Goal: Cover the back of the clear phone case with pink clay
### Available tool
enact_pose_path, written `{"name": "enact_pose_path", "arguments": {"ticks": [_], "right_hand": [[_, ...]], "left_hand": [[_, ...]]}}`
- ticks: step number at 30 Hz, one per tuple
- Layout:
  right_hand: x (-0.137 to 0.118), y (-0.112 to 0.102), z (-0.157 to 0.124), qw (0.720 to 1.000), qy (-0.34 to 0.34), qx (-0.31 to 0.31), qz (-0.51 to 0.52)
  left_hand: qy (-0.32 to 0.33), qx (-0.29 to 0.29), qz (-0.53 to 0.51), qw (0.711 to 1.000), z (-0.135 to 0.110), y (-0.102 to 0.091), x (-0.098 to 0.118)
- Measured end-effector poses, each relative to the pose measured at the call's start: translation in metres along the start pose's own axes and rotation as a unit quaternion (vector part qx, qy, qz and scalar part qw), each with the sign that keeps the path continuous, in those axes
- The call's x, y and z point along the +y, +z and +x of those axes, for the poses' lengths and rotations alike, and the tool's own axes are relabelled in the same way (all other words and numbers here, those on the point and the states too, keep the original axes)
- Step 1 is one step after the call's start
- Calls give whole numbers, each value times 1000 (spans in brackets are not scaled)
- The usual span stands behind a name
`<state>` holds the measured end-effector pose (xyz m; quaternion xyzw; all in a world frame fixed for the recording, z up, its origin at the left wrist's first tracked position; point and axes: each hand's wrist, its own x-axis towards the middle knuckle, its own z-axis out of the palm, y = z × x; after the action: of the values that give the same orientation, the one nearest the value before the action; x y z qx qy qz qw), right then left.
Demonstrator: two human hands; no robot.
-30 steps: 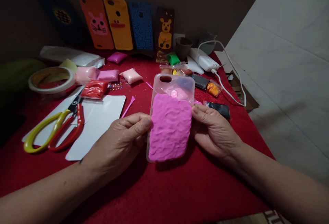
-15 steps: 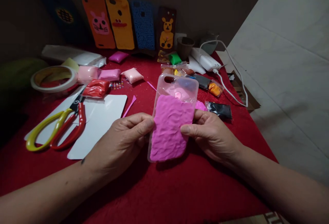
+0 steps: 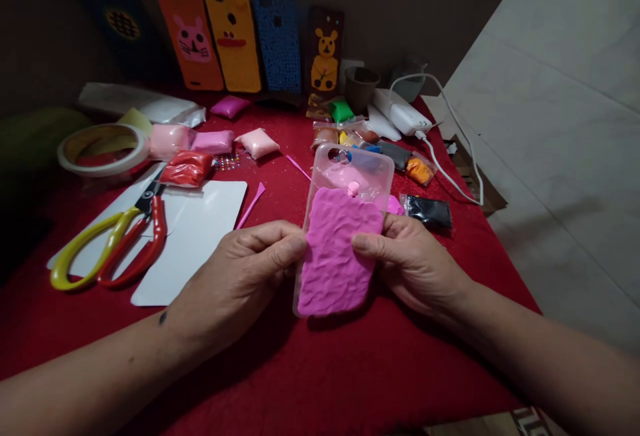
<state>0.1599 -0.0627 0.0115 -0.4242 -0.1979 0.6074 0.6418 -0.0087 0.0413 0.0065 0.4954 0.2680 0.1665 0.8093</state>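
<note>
Holding clear case (image 3: 373, 173) in left hand (image 3: 250, 266) and right hand (image 3: 415, 259), inside right edge of table (image 3: 320, 369); ideally pressing pink clay (image 3: 337, 256) evenly.

My right hand (image 3: 415, 259) has brought its thumb from the side edge of the wrinkled, bright-pink clay sheet (image 3: 337, 259) onto its face. Between my hands, the translucent, rounded plastic phone case (image 3: 373, 164) leans further rightward, and more of a bright-pink lump (image 3: 395, 205) shows beyond my right fingers.
</note>
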Motion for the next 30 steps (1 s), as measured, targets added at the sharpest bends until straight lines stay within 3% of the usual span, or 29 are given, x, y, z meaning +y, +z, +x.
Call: {"name": "enact_pose_path", "arguments": {"ticks": [4, 10, 13, 30], "right_hand": [[1, 0, -1, 1000, -2, 16, -4], [1, -3, -2, 998, 24, -45, -26], [4, -6, -1, 997, 14, -45, -60], [7, -6, -2, 997, 49, -45, -46]], "left_hand": [[-2, 0, 1, 1000, -1, 1, 1], [-15, 31, -53, 998, 2, 4, 4], [-5, 30, -70, 997, 4, 3, 4], [6, 14, -34, 999, 2, 0, 2]]}}
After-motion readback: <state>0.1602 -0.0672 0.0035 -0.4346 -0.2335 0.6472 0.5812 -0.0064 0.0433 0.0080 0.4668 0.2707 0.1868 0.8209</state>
